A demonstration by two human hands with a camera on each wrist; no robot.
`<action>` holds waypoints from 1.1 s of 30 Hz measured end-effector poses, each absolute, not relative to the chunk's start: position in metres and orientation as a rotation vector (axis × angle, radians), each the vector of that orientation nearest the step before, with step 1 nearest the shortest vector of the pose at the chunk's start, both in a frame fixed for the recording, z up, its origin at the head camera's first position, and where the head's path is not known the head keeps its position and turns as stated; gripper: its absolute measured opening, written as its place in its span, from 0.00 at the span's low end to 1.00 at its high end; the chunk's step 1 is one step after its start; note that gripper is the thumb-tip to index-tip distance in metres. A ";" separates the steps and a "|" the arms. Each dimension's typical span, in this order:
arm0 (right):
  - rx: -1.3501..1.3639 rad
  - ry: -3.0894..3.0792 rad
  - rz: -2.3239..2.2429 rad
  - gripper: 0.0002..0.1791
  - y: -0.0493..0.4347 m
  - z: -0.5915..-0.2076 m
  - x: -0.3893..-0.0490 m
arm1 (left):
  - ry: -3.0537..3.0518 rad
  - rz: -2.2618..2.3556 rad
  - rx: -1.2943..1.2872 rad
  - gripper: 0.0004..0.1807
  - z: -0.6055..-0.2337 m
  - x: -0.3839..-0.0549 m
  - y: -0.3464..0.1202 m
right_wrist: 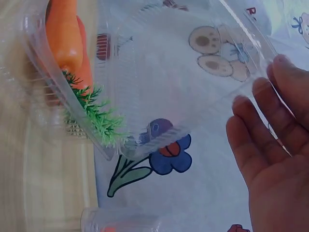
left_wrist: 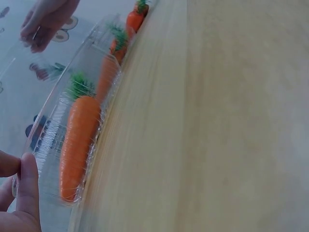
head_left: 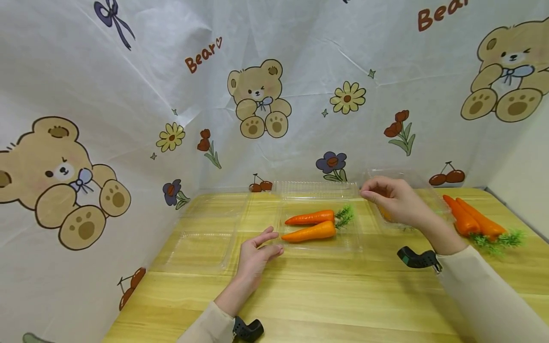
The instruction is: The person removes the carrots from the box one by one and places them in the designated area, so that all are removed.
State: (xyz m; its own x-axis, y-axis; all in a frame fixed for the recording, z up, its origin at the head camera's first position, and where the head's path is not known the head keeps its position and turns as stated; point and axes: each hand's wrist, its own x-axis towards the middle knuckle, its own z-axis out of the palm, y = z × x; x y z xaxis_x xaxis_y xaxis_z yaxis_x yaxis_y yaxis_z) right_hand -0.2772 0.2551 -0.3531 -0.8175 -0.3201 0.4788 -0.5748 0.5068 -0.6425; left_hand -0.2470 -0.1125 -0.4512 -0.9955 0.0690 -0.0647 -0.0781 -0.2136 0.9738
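A clear plastic hinged container [head_left: 319, 247] lies on the table before me with two orange carrots [head_left: 310, 233] in it, green tops to the right. Its lid [head_left: 315, 189] stands raised at the back. My left hand [head_left: 256, 255] is at the container's left side, and in the left wrist view thumb and finger pinch its rim. Up at the lid's right corner is my right hand [head_left: 396, 200]; in the right wrist view the lid's edge meets the thumb and index fingertip [right_wrist: 262, 86], the other fingers extended.
Left of these lies another clear container [head_left: 201, 250], lid folded back. A third container [head_left: 429, 209], partly behind my right hand, holds something orange. Two more carrots [head_left: 476, 221] lie on the table at the far right. A bear-printed sheet [head_left: 300, 157] hangs behind the table.
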 end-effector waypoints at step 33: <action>0.285 -2.268 2.004 0.39 0.228 -0.363 -0.337 | 1.891 2.393 -0.011 0.25 -0.450 -0.245 -0.111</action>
State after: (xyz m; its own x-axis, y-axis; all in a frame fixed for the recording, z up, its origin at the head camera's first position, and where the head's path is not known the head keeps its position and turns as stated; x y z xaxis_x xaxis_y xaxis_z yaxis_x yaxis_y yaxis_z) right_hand -0.3370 0.2278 -0.3633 -0.9773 -0.0727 0.1991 -0.2066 0.1156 -0.9716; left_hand -0.2450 -0.1110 -0.4500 -0.9958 0.0672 -0.0625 -0.0764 -0.2284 0.9706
